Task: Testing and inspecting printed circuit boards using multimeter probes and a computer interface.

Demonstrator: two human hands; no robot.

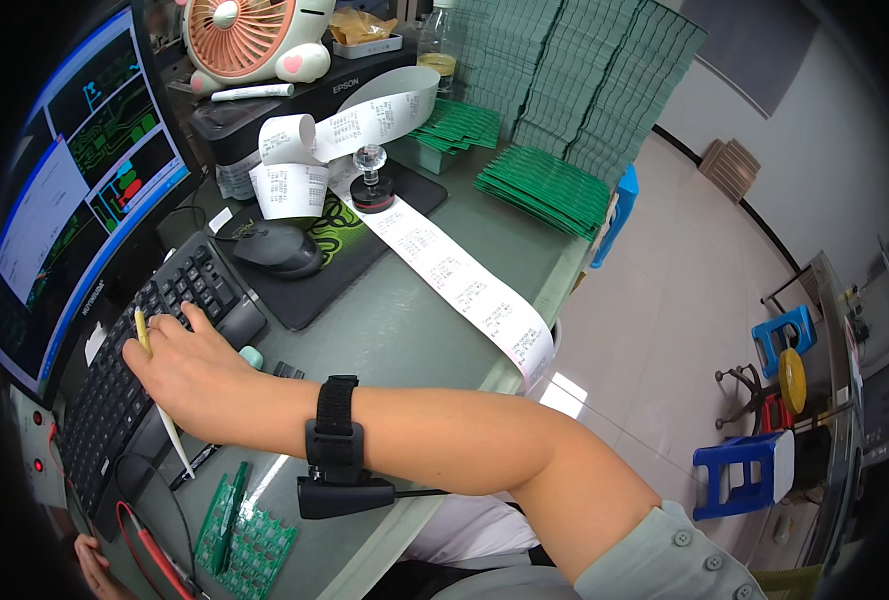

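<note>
My right hand rests over the black keyboard, its fingers bent onto the keys. A slim stick like a pen, yellow at the top and pale at its pointed lower end, is tucked between those fingers. At the lower left rim, my left hand shows only in part. Its fingers are curled, and whatever they may hold is hidden. Beside it lie a red test lead and a thin dark cable. A green circuit board panel lies on the bench with a dark green pen across it.
The monitor stands behind the keyboard. A mouse sits on a black mat. A long printed paper strip runs over the bench edge, under a clear-knobbed stamp. Stacked green boards, a printer and a fan stand behind.
</note>
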